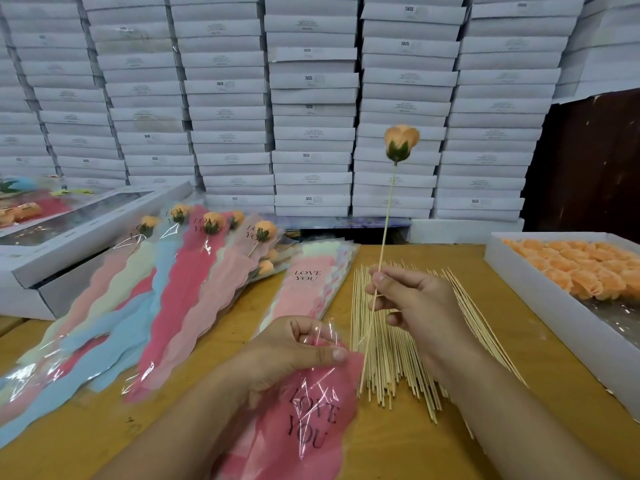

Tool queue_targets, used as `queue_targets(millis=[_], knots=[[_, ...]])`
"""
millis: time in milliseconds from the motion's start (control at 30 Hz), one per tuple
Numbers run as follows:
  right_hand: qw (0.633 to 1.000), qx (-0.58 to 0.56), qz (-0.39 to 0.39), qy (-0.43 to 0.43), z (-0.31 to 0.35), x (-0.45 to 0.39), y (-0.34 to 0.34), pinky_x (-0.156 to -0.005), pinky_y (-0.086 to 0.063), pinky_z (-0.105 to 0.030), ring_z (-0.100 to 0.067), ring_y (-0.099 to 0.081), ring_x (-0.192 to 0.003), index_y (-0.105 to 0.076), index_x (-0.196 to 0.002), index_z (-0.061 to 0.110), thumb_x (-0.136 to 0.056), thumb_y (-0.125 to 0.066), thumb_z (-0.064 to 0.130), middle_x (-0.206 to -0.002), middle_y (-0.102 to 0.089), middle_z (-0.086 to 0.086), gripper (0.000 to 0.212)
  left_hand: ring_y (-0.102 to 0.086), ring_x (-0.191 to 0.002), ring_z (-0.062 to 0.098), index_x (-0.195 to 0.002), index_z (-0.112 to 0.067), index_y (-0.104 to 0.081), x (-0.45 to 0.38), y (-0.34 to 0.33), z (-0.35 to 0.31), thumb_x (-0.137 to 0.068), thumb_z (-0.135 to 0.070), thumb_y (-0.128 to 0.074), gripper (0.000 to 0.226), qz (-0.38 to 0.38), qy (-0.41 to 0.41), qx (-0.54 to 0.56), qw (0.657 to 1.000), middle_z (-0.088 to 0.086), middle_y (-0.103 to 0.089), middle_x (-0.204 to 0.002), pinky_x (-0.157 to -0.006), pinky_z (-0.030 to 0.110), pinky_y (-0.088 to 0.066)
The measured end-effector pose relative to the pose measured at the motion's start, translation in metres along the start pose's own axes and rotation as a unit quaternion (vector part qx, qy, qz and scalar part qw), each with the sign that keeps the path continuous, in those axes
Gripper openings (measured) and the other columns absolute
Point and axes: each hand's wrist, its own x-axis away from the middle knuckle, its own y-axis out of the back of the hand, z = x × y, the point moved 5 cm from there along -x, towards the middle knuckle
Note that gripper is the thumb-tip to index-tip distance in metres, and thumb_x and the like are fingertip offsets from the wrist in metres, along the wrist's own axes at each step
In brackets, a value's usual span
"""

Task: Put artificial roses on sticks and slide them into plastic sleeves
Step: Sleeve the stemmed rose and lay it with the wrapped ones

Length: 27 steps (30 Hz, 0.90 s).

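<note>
Counter (433, 455): yellow-brown wood, lying under everything.
White boxes (311, 98): standing in tall stacks behind the counter, some showing "SGS" labels.
Windowed box (86, 220): sitting at the counter's far left, leaning on other boxes.
Dark panel (588, 161): standing behind the counter's right end.

The left hand (298, 355) is held near, fingers curled and thumb pressed on a pink plastic sleeve (311, 420). The right hand (412, 306) is raised farther right, a stick (384, 230) pinched upright between its fingertips.

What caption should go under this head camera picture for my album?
Right hand holds a peach rose on a stick upright while left hand grips a pink sleeve.
</note>
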Motion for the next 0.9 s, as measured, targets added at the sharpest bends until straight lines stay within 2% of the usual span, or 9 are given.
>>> queue_targets(millis=[100, 200, 300, 400, 567, 733, 833, 900], knots=[[0.998, -0.047, -0.036, 0.018, 0.012, -0.006, 0.011, -0.050, -0.046, -0.017, -0.007, -0.064, -0.065, -0.076, -0.094, 0.022, -0.092, -0.067, 0.014, -0.082, -0.076, 0.001, 0.012, -0.068, -0.066, 0.008, -0.076, -0.026, -0.080, 0.000, 0.002, 0.001, -0.048, -0.027, -0.094, 0.031, -0.007, 0.003, -0.005, 1.000, -0.001, -0.073, -0.076, -0.062, 0.017, -0.054], [0.992, -0.079, -0.094, 0.041, 0.024, -0.014, 0.026, -0.048, -0.045, -0.016, -0.009, -0.062, -0.066, -0.075, -0.098, 0.018, -0.092, -0.069, 0.016, -0.078, -0.074, 0.002, 0.010, -0.069, -0.065, 0.008, -0.070, -0.029, -0.079, 0.001, 0.001, 0.001, -0.046, -0.027, -0.094, 0.028, 0.005, 0.000, 0.000, 1.000, -0.005, -0.071, -0.070, -0.062, 0.018, -0.053], [0.988, -0.087, -0.113, 0.052, 0.028, -0.019, 0.033, -0.047, -0.043, -0.016, -0.008, -0.060, -0.065, -0.075, -0.097, 0.018, -0.091, -0.069, 0.016, -0.075, -0.073, 0.004, 0.009, -0.068, -0.064, 0.008, -0.071, -0.029, -0.079, 0.000, 0.000, 0.001, -0.048, -0.027, -0.093, 0.027, 0.014, 0.003, -0.012, 1.000, -0.004, -0.071, -0.071, -0.062, 0.019, -0.054], [0.988, -0.092, -0.115, 0.054, 0.028, -0.019, 0.034, -0.047, -0.043, -0.016, -0.008, -0.059, -0.065, -0.075, -0.096, 0.019, -0.092, -0.068, 0.015, -0.075, -0.073, 0.005, 0.008, -0.068, -0.065, 0.009, -0.072, -0.025, -0.079, -0.001, 0.000, 0.002, -0.051, -0.021, -0.092, 0.025, 0.014, 0.002, -0.008, 1.000, -0.001, -0.073, -0.073, -0.062, 0.019, -0.054], [0.987, -0.082, -0.117, 0.070, 0.029, -0.018, 0.029, -0.048, -0.043, -0.015, -0.007, -0.059, -0.065, -0.075, -0.095, 0.020, -0.092, -0.068, 0.016, -0.076, -0.073, 0.005, 0.009, -0.069, -0.069, 0.010, -0.074, -0.030, -0.080, -0.002, 0.001, 0.004, -0.046, -0.028, -0.094, 0.031, 0.018, 0.000, -0.008, 1.000, -0.005, -0.072, -0.072, -0.071, 0.022, -0.058], [0.995, -0.038, -0.076, 0.054, 0.019, -0.011, 0.020, -0.049, -0.044, -0.015, -0.005, -0.061, -0.064, -0.076, -0.093, 0.023, -0.093, -0.067, 0.016, -0.077, -0.073, 0.006, 0.011, -0.069, -0.070, 0.011, -0.074, -0.028, -0.080, -0.003, 0.002, 0.005, -0.047, -0.025, -0.094, 0.030, 0.002, -0.001, -0.008, 1.000, 0.000, -0.074, -0.076, -0.064, 0.021, -0.056], [0.997, -0.021, -0.055, 0.050, 0.013, -0.005, 0.013, -0.047, -0.045, -0.014, -0.003, -0.062, -0.061, -0.075, -0.091, 0.026, -0.093, -0.066, 0.016, -0.077, -0.075, 0.004, 0.013, -0.072, -0.074, 0.014, -0.076, -0.024, -0.081, -0.003, 0.002, 0.005, -0.048, -0.022, -0.094, 0.031, 0.000, -0.001, 0.003, 1.000, 0.008, -0.076, -0.085, -0.067, 0.022, -0.056], [0.998, -0.013, -0.046, 0.042, 0.009, -0.003, 0.011, -0.048, -0.045, -0.014, -0.004, -0.062, -0.062, -0.075, -0.092, 0.026, -0.093, -0.067, 0.017, -0.078, -0.075, 0.005, 0.012, -0.072, -0.074, 0.016, -0.077, -0.021, -0.080, -0.002, 0.001, 0.005, -0.049, -0.022, -0.094, 0.031, 0.005, 0.001, 0.011, 1.000, 0.009, -0.076, -0.084, -0.067, 0.024, -0.057]])
